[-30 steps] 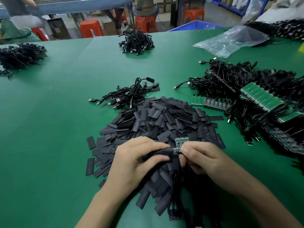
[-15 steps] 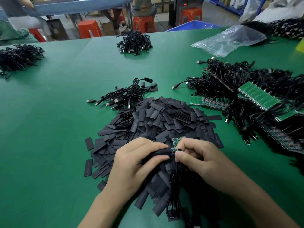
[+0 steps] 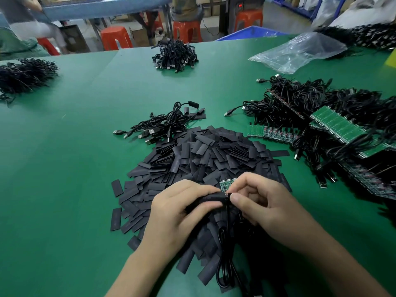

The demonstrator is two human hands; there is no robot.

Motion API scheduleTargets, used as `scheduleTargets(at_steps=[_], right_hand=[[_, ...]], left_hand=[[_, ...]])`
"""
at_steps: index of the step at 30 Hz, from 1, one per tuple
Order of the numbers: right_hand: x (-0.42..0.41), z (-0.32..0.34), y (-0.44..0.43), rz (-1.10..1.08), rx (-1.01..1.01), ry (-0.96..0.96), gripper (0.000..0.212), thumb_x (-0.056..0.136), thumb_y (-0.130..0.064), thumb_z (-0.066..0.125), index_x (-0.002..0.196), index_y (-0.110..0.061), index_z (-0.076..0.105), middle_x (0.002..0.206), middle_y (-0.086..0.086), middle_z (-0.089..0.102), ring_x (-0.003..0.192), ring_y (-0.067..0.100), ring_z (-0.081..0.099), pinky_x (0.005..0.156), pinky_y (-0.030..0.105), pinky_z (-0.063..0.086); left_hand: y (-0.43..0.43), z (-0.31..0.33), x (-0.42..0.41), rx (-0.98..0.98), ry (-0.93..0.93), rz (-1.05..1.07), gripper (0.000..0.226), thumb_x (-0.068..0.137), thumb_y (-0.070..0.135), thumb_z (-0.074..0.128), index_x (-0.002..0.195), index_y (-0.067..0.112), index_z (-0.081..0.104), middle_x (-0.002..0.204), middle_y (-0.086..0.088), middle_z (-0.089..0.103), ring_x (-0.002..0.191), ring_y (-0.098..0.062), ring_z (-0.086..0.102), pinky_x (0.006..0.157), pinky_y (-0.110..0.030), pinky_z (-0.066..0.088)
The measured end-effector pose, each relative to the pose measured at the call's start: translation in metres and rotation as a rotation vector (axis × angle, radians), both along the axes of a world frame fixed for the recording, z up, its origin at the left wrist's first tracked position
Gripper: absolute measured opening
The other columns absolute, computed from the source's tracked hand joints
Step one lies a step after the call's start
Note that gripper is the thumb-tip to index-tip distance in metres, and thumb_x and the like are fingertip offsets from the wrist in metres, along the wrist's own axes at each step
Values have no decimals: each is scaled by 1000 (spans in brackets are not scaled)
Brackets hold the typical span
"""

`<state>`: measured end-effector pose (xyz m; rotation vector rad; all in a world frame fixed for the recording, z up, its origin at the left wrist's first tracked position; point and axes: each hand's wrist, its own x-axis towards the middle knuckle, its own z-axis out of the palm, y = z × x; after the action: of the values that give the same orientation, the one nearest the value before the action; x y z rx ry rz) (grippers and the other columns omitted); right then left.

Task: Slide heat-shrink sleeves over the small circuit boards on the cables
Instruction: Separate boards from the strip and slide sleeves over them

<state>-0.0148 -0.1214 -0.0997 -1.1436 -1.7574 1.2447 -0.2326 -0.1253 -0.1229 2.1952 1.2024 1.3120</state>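
The left hand (image 3: 182, 203) covers most of the sleeve (image 3: 209, 198), and the right hand (image 3: 260, 200) hides the lower end of the circuit board (image 3: 226, 185). Between the wrists the cable (image 3: 221, 234) drops into shadow, its end indiscernible.

Held sleeve (image 3: 209, 198): a black, flattened tube lying roughly level, pinched by the left hand (image 3: 177, 211), with its open end at the board's lower end.
Circuit board (image 3: 226, 185): small and green, tilted upward, mostly bare, pinched at its lower end by the right hand (image 3: 259, 200).
Cable (image 3: 225, 264): thin and black, looping down toward the table's near edge.
Loose sleeves (image 3: 214, 155): a heap of flat black pieces mid-table, under both hands.
Board panels (image 3: 334, 127): green strips tangled with black cables along the right edge.
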Motion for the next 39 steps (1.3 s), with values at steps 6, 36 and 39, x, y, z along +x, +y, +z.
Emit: scheduleTargets(at_steps=[6,36,39], right_hand=[[-1,0,0,-16,-11,-20,22,101,-23,62,80,-26,63,57,-7,53,53,10,50,55,30,42],[-8,-3,-1,-69,-112,167,17,101,-14,61,84,-13,64,59,3,59,55,14,54,59,23,47],[-10,-4,-2,-80,-111,183,17,101,-14,60,85,-12,64,60,3,60,54,14,54,59,24,48]], left_hand=[[0,-2,0,32,26,-10,20,91,28,75,106,15,78,98,12,69,90,-4,65,81,-16,47],[-4,-1,10,-135,-380,235,19,80,29,83,99,28,79,92,14,77,85,-9,74,80,-14,52],[-5,-4,14,-202,-463,238,21,79,28,83,100,31,80,93,11,78,87,-10,75,80,-18,55]])
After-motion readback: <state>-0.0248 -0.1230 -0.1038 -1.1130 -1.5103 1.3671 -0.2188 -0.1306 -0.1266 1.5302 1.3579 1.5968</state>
